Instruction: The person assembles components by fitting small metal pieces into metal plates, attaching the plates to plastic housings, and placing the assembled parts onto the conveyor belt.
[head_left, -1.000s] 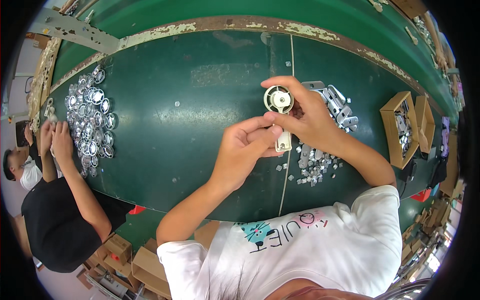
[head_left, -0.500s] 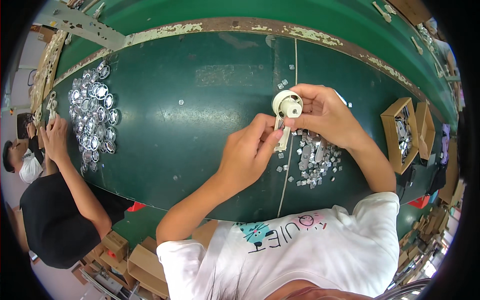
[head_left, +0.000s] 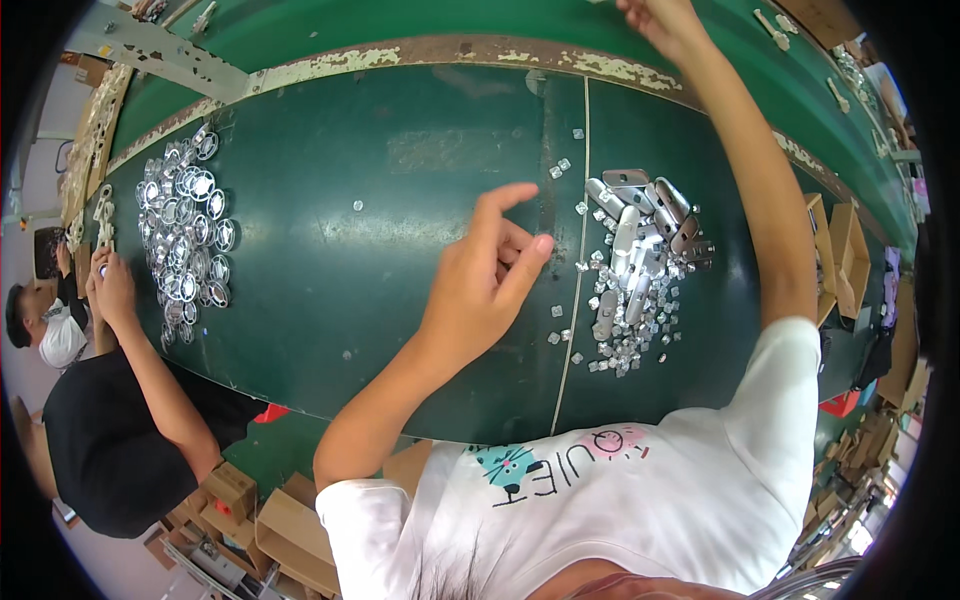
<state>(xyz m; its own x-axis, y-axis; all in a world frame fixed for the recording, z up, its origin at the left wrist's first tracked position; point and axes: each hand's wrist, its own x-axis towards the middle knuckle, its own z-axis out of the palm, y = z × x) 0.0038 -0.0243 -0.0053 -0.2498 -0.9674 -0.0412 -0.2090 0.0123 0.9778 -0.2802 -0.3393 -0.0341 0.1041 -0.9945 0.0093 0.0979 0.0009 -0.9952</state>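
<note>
My left hand (head_left: 485, 265) hovers over the middle of the green table (head_left: 300, 330), thumb and forefinger apart with nothing between them. At the upper edge my right hand (head_left: 660, 25) is stretched out over the far green surface, its fingers loosely parted and partly cut off by the frame. Just left of those fingertips a sliver of a cream part (head_left: 598, 2) shows, apart from them. To the right of my left hand lies a pile of silver oblong plates (head_left: 625, 232), with many small clear square pieces (head_left: 625, 350) scattered around and below it.
Silver-rimmed round pieces (head_left: 185, 220) are heaped at the left, beside a co-worker's hands (head_left: 115, 285). A worn brown rail (head_left: 450, 50) separates the table from the far green surface. Open cardboard boxes (head_left: 848, 260) stand at the right, partly behind my right arm. Cream parts (head_left: 770, 30) lie at the upper right.
The cream part with a round housing has left my left hand. My right hand has moved from the table to the far green surface, uncovering the plates. My left hand has opened.
</note>
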